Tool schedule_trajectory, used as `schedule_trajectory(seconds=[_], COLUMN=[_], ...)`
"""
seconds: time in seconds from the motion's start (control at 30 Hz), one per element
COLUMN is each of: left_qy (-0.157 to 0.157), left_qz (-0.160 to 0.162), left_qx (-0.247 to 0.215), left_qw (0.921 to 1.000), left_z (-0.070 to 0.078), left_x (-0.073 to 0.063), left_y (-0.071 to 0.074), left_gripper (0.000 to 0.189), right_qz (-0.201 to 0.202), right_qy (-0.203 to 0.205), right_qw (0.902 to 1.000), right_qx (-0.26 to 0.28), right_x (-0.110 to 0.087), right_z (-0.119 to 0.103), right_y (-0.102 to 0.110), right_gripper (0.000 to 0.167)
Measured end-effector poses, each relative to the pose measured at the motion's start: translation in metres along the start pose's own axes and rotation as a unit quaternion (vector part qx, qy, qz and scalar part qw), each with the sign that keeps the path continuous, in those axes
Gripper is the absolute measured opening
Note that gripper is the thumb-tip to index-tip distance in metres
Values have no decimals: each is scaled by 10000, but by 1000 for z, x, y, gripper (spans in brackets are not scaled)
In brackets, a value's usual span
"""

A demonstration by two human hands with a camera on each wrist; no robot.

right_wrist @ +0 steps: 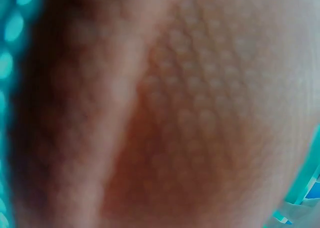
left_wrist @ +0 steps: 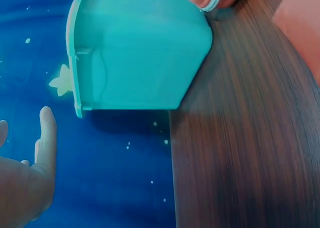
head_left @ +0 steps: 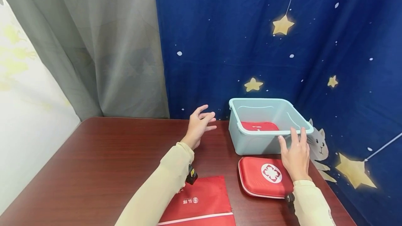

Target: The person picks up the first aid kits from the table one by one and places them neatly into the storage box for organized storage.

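"So, how is the grip of your left hand (head_left: 198,126) standing?"

"You are keeping it loosely open, with the fingers spreading and bending a little, and it is holding nothing. It is hovering near the back edge of the table (head_left: 103,170), to the left of the light-blue plastic basket (head_left: 248,142) and apart from it."

"And your right hand (head_left: 295,158)?"

"You are extending its fingers toward the near rim of the basket, close to the right corner. The thumb is standing out to the left, so the grip is looking open rather than closing around anything. Whether the fingertips are touching the rim, you cannot tell. The right-wrist view is giving you just a blurred surface up close, too unclear for naming."

"Where are the red things lying?"

"Your red first-aid case (head_left: 254,177) is lying flat just in front of the basket, showing its round white emblem upward, and your right hand and wrist are covering its right end from above. A second red case (head_left: 259,126) is resting inside the basket, partly hiding behind the near wall. Your flat red pouch (head_left: 208,205), with its white stripe, is lying nearer to you, partly under your left forearm in the head view."
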State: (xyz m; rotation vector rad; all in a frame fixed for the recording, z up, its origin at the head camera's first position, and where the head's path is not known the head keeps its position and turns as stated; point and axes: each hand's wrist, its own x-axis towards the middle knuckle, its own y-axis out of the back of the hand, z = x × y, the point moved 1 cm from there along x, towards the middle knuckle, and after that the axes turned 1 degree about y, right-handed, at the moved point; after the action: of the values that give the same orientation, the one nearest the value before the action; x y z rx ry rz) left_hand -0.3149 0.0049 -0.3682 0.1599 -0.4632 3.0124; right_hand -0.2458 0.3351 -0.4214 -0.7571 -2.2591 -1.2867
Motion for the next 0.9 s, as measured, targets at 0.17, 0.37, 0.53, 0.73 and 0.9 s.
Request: schedule_trajectory(seconds=[0.17, 0.37, 0.53, 0.73, 0.9], left_qy=[41, 153, 210, 319, 409], left_qz=[-59, -25, 38, 59, 10], left_qx=[182, 393, 548, 792, 858], left_qw=[9998, 9991, 9983, 9963, 9955], left_z=[-1, -3, -6, -12, -16], left_x=[-2, -7, -11, -17, -23], left_y=[11, 28, 43, 60, 70], left_gripper=[50, 46, 45, 44, 42], right_qz=[-29, -67, -92, -111, -119], right_qy=[-63, -103, -157, -172, -180], right_qw=[10000, 9999, 9998, 9998, 9998], right_qx=[-20, -12, -27, -6, 13], right_x=[-1, -1, -1, -2, -2], right_z=[-1, -2, -2, -2, -3], right_y=[1, 2, 3, 2, 2], right_gripper=[59, 60, 60, 61, 61])
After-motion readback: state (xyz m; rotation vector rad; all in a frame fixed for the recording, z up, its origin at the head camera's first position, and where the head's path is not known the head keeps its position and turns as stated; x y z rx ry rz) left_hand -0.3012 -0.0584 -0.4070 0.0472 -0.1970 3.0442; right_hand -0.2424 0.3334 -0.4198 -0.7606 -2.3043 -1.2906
